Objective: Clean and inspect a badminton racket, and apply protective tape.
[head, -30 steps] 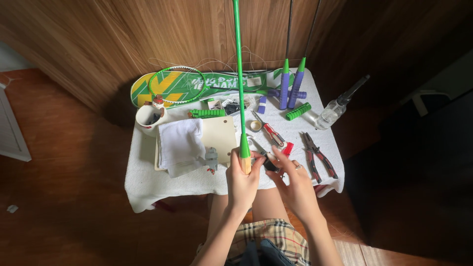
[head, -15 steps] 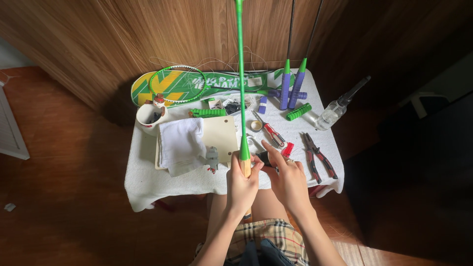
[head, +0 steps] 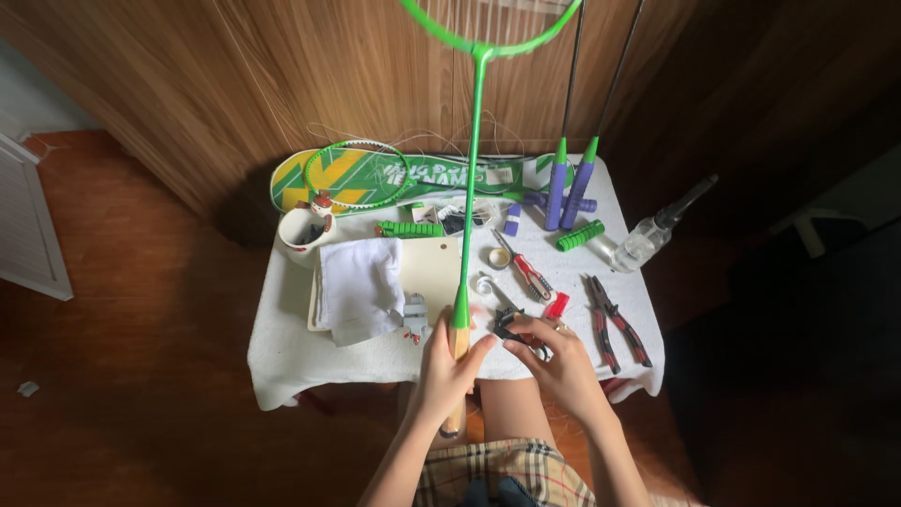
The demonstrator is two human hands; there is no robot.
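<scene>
Green thin-shafted badminton racket (head: 472, 169) upright, wooden handle down, head up and away. Left hand (head: 449, 366) clamped round handle; right hand (head: 554, 361) pinching small black tool (head: 511, 327). White mug (head: 302, 229) on worktop (head: 375, 361), contents unclear.

Left hand (head: 449, 361): wrapped around the bare wooden handle of the green racket (head: 472, 169), lower centre.
Right hand (head: 561, 361): fingers pinch a small black tool (head: 511, 327) just right of the handle.
Racket: upright, head cut by the top edge.
Table (head: 282, 361): white cloth; towel (head: 358, 286) left, pliers (head: 615, 322) right.

Pliers (head: 615, 324), bottle (head: 648, 239) crowd right; cloth (head: 361, 286) left.
</scene>
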